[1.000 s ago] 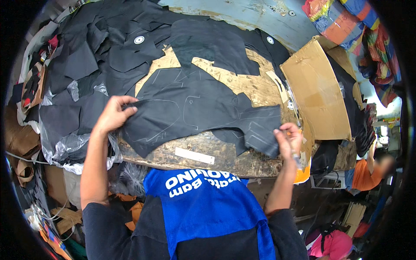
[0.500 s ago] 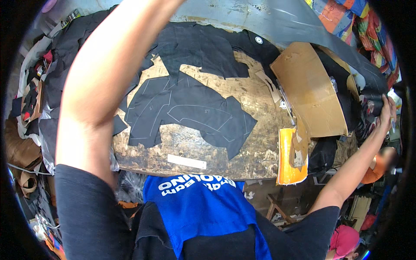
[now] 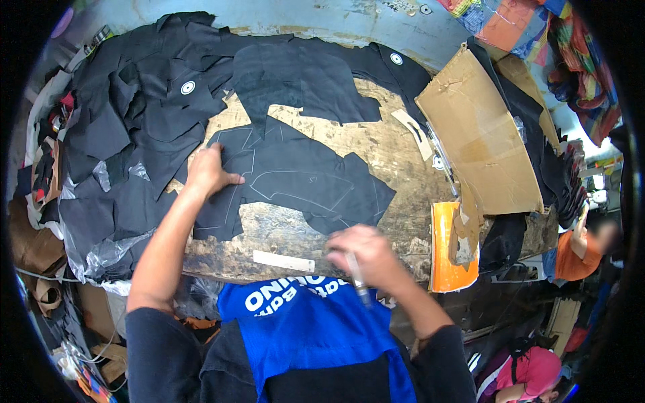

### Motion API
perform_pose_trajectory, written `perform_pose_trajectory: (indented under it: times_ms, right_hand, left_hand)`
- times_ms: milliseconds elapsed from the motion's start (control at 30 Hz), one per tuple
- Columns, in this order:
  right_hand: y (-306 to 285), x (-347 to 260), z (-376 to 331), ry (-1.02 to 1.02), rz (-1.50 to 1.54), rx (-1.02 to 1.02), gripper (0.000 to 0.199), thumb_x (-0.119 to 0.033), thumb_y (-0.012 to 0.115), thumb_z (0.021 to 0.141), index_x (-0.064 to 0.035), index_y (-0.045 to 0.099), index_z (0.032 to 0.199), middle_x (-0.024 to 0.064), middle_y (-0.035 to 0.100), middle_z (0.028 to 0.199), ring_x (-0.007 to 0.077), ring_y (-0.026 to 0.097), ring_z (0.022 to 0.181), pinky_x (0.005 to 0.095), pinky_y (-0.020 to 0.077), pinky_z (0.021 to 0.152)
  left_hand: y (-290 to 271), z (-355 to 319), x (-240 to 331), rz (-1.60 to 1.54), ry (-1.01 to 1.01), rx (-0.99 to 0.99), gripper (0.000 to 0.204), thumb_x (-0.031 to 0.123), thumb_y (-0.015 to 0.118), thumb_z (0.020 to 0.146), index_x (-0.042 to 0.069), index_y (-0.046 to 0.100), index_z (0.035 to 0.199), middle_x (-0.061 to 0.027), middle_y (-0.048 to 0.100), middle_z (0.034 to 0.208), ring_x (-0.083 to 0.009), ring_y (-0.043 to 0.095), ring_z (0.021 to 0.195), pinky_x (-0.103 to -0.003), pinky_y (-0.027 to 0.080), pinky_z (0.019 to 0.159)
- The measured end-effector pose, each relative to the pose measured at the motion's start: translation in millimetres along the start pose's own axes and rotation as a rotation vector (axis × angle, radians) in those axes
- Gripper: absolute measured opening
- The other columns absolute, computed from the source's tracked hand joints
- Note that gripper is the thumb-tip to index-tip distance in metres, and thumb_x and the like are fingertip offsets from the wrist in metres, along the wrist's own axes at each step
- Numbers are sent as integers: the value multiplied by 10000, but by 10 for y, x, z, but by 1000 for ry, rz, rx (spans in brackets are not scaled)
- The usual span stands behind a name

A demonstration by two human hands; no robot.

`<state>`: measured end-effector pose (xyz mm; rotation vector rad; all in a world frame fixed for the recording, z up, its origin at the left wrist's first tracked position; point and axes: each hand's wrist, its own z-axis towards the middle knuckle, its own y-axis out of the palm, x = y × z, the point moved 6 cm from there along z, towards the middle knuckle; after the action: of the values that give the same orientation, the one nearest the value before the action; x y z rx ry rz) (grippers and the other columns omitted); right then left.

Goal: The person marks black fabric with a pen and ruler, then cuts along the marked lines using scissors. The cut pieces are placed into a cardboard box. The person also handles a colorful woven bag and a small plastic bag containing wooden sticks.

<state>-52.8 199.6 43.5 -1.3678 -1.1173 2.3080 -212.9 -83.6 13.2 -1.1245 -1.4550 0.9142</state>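
Note:
A black leather-like piece (image 3: 289, 164) with pale chalk-like outlines lies on the worn wooden table. My left hand (image 3: 209, 173) rests flat on its left part, thumb stretched to the right and fingers pointing away from me. Over the table's front edge, right of the middle, my right hand (image 3: 368, 252) is closed around a slim, light pen-like tool (image 3: 357, 272). Motion smears that hand, and the tool's exact kind is unclear. The tool slants down toward my blue apron (image 3: 316, 336). Nearest on the table is a short white strip (image 3: 283, 261).
Black sheets (image 3: 134, 114) heap over the table's left side, with more along the back (image 3: 302, 74). At right stand a bent cardboard piece (image 3: 480, 127) and an orange-yellow panel (image 3: 445, 248). Two people (image 3: 579, 252) (image 3: 531, 373) are off to the right.
Both my arms have come down from being stretched out. The wide dark sheet at the upper right is gone from there. My left hand now lies on the marked piece; my right is by the front edge.

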Motion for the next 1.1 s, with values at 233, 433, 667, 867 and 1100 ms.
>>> perform_pose_trajectory:
  times_ms: [233,433,667,867,1100]
  right_hand:
    - [693,-135,104,-35,38,-45,224,-116,731,666,-70,623,856,55,616,784,255,567,811,373,468,732]
    - [762,-135,-27,49,28,-73,204,-50,700,664,-73,595,837,68,598,775,261,558,827,392,459,748]
    - [678,-160,-33,89,123,-42,208,-3,724,660,-60,602,818,91,617,788,252,600,698,328,493,633]
    - [108,317,-392,495,504,297,188,17,748,708,-42,602,811,33,629,798,99,598,718,247,501,645]
    - [-574,794,-559,517,655,686,247,106,683,729,-36,553,884,63,626,831,109,605,746,242,518,683]
  left_hand:
    - [42,-279,-185,-88,-89,88,731,322,898,491,8,602,1081,-218,615,1086,-316,596,1040,-381,469,883]
    - [58,-289,-265,-57,-183,10,749,327,895,498,17,590,1108,-240,591,1122,-339,574,1073,-381,458,908]
    - [44,-411,-401,-475,-52,150,715,165,834,575,-52,541,1191,-244,605,1139,-355,571,1091,-364,428,966]
    - [92,-861,-802,-645,139,-515,546,-12,771,609,-47,608,1129,-99,667,1017,-136,587,923,-269,453,860]
    - [14,-940,-939,-426,122,-279,351,-58,716,645,-9,674,990,-95,674,887,-155,619,843,-283,471,762]
